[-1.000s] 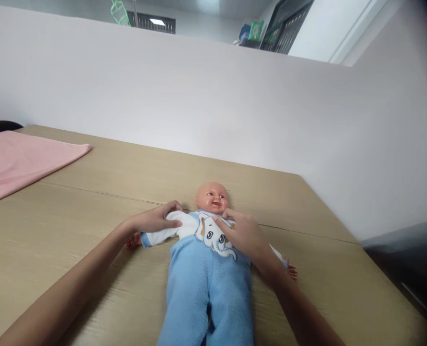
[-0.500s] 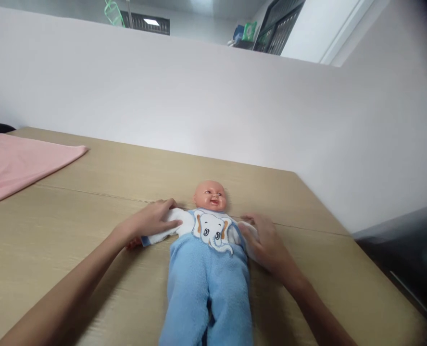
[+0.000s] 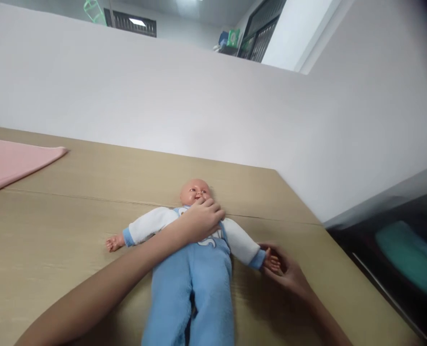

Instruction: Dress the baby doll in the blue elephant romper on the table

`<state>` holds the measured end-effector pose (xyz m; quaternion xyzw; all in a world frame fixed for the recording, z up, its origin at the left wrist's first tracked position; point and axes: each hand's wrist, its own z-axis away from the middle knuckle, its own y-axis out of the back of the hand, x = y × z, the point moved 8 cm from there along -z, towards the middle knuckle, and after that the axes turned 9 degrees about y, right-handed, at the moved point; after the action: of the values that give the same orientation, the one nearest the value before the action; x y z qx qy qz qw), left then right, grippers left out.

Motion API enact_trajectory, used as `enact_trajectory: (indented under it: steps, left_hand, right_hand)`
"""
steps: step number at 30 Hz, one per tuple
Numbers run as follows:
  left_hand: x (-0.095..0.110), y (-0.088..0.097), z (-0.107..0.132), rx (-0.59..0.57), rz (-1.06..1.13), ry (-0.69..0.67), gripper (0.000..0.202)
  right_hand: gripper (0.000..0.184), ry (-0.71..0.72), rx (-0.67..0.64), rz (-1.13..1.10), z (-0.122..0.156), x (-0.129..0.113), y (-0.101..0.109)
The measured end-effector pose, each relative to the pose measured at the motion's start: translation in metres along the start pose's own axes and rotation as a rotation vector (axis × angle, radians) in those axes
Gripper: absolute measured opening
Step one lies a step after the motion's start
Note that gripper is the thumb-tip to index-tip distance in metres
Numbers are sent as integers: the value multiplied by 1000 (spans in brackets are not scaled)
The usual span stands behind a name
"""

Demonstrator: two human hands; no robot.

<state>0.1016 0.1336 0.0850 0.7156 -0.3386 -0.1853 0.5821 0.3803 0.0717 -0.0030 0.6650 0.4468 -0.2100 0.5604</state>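
Note:
A baby doll [image 3: 195, 191] in a white-sleeved top and light blue fleece trousers [image 3: 192, 293] lies on its back on the tan table [image 3: 55, 230], head toward the wall. My left hand [image 3: 202, 220] rests on the doll's chest just under its chin, fingers curled over the top's front. My right hand [image 3: 283, 269] is at the end of the doll's outstretched arm on the right, fingers closed around its small hand. The doll's other arm lies spread out to the left, untouched.
A pink cloth [image 3: 7, 161] lies flat at the table's far left. A white partition wall [image 3: 163, 96] runs along the back edge. To the right the table ends beside a dark surface holding something teal [image 3: 408, 259].
My left hand left the doll's left sleeve and moved onto its chest. My right hand slid down the right sleeve to the doll's hand. The view shifted rightward.

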Motion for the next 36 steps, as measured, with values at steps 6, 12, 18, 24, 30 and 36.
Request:
enact_trajectory:
  steps: [6,12,18,24,30,36]
  left_hand:
    - [9,-11,5,109,79,-221,20]
    - [13,3,25,315,121,-390,23]
    - [18,15,35,471,156,-482,24]
    - [10,28,33,468,439,-418,25]
    - [-16,14,12,223,806,-92,23]
    - [-25,-4,4,94,887,15,31]
  right_hand:
    - [56,51,295,-238,-45,-10,9]
    - [48,251,213,-299,-97,-50,-29]
    - [43,505,80,-168,-101,-86,-76]
    - [24,606,-42,-79,-83,-109,-77]
    - [20,344,-128,-158,-61,-104,-75]
    - [36,-30,6,-524,-48,-78,-89]
